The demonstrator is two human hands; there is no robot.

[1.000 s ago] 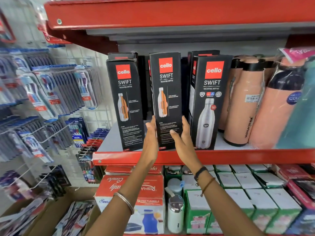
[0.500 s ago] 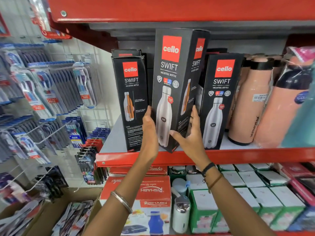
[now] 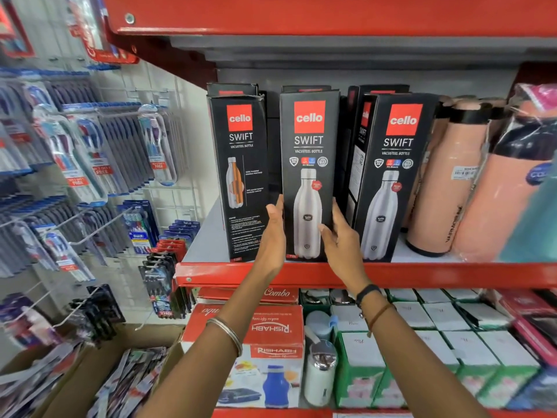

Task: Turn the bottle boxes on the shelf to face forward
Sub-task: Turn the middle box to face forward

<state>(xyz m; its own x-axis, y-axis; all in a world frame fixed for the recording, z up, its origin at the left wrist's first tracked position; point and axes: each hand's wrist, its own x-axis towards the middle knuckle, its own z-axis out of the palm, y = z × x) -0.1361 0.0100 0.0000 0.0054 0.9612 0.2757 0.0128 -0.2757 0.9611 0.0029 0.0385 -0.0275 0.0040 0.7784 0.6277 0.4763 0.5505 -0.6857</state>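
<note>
My left hand (image 3: 272,236) lies flat against the left side of the middle box (image 3: 309,176), fingers extended upward and pressed to the lower part of that side. My right hand (image 3: 340,236) is on the opposite side, fingers spread open and laid against the box's right edge, thumb toward the front face. Neither hand is curled around the box; it is clamped between the two open palms. The middle box stands upright on the red shelf (image 3: 422,274), its base at the front lip, with the front panel facing outward: red logo square at top, white lettering below, a steel bottle pictured on the lower half. Just beside it on the left stands the left box (image 3: 242,176), upright, showing a side panel with a cutaway bottle graphic and small text instead of its front. To the right stands the right box (image 3: 391,176), upright, turned slightly so both its front panel and a narrow side panel are visible. More boxes of the same kind stand behind this front row. Peach-coloured flasks (image 3: 446,182) with black collars occupy the shelf further right. A silver bangle (image 3: 227,330) is on my left wrist and a dark band (image 3: 366,294) on my right. Green and white cartons (image 3: 452,342) fill the level below.
</note>
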